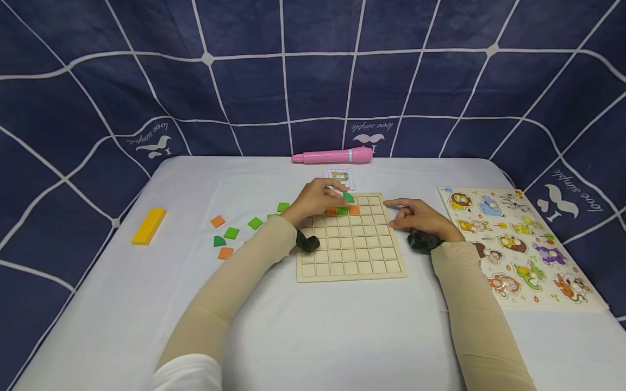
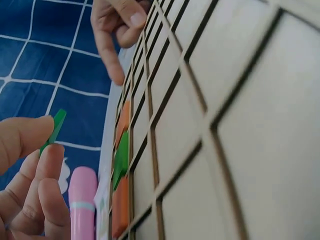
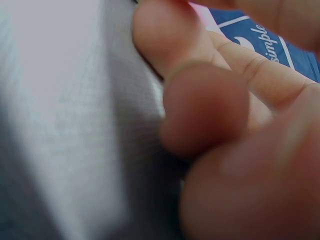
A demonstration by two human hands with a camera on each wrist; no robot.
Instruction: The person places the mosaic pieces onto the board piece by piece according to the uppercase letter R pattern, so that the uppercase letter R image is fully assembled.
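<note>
Between thumb and fingertips my left hand (image 1: 315, 196) pinches a small green tile (image 2: 59, 124), raised over the far part of a wooden grid board (image 1: 349, 269). Just below it, a row in the board holds an orange tile (image 1: 331, 211), a green tile (image 1: 342, 210) and another orange tile (image 1: 354, 209). My right hand (image 1: 418, 216) is at the board's right edge, index fingertip by the far corner and thumb lower along the side. The right wrist view shows its fingers blurred and close up, with no tile among them.
Loose green tiles (image 1: 231, 233) and orange tiles (image 1: 217, 221) lie left of the board, partly behind the left arm. A pattern card (image 1: 346, 175) and a pink pen-shaped object (image 1: 332, 157) lie beyond it. A yellow block (image 1: 149, 226) is far left, an animal puzzle (image 1: 508, 225) right.
</note>
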